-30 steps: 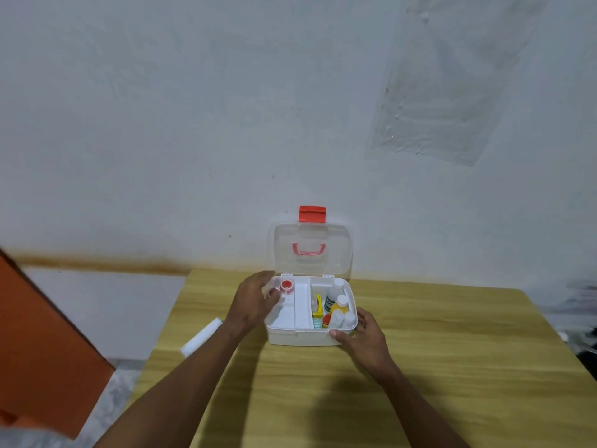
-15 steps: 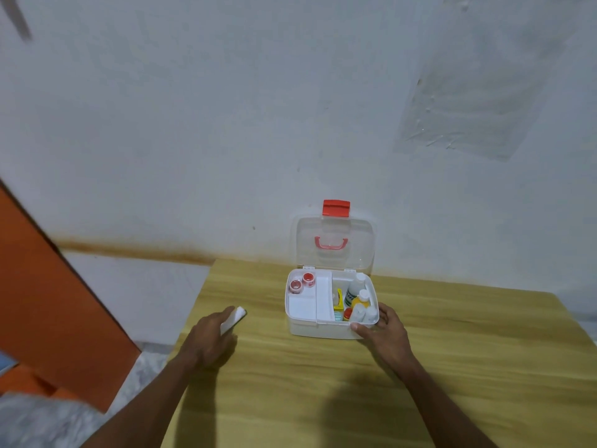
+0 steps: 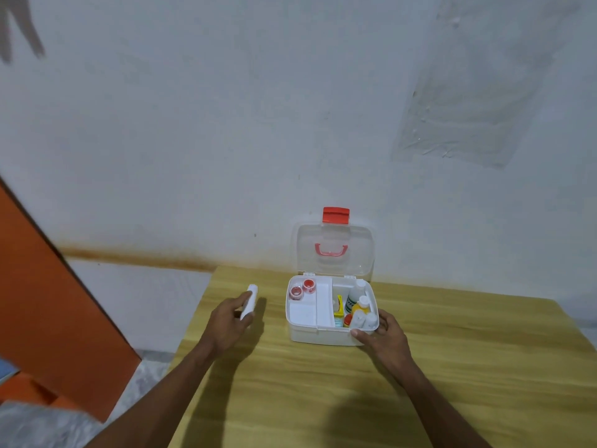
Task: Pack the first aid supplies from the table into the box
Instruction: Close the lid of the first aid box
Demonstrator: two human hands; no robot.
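A white first aid box (image 3: 323,337) stands open on the wooden table (image 3: 452,367), its clear lid (image 3: 336,250) with a red latch upright against the wall. Two red-capped jars (image 3: 302,288) sit in its left tray. Several bottles (image 3: 357,307) and a yellow packet fill the right compartment. My right hand (image 3: 384,337) grips the box's front right corner. My left hand (image 3: 227,320) is closed around a white roll (image 3: 250,300), lifted a little above the table, left of the box.
A grey-white wall rises right behind the table. An orange panel (image 3: 38,302) leans at the far left beyond the table's left edge. Grey floor shows below that edge.
My left hand left the second red-capped jar in the box tray, moved left to the white roll, took hold of it and raised it. My right hand stayed on the box.
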